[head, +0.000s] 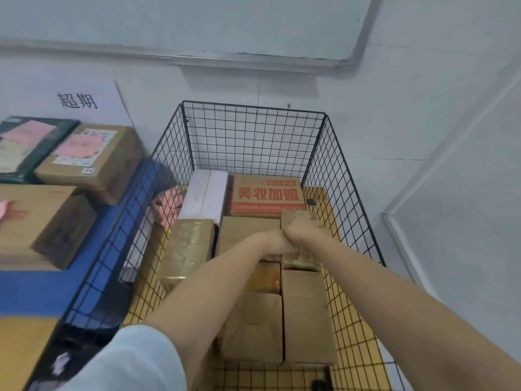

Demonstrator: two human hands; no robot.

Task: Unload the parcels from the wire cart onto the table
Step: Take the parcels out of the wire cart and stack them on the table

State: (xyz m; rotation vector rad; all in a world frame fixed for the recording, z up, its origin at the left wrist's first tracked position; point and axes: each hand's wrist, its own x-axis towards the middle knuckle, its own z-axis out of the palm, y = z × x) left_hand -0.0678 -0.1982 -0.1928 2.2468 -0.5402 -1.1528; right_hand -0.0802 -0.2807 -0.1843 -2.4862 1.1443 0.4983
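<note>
Both arms are down inside the wire cart (pixel 253 131). A pale sleeve (pixel 135 359) covers the left arm and the right arm is bare. Nearest, below the wrists, two plain brown boxes (pixel 253 325) sit side by side on the cart floor. A shiny taped packet (pixel 266 275) is wedged just beyond them, under the left forearm.

Now the grip. The right hand (pixel 301 226) sits on top of the small parcel (pixel 300 259), its fingers curled over the far upper edge and pressed together. The parcel's taped body shows just beneath that hand. The left hand (pixel 274 241) is pushed up against the parcel's left side, touching the right hand. Its fingers are tucked out of sight, so I cannot tell how they lie.

Left of the fingers lie a flat brown box (pixel 245 232) and, further left, a long taped parcel (pixel 187 249). Just beyond the fingertips is an orange box (pixel 267 194) with red lettering. A white box (pixel 207 191) lies beside it, and a pink bag (pixel 166 206) is against the left mesh.

Well to the left of the hands, outside the cart, the blue table (pixel 36 292) carries several cardboard boxes (pixel 93 159). A printed sign (pixel 77 100) hangs on the wall behind them.
</note>
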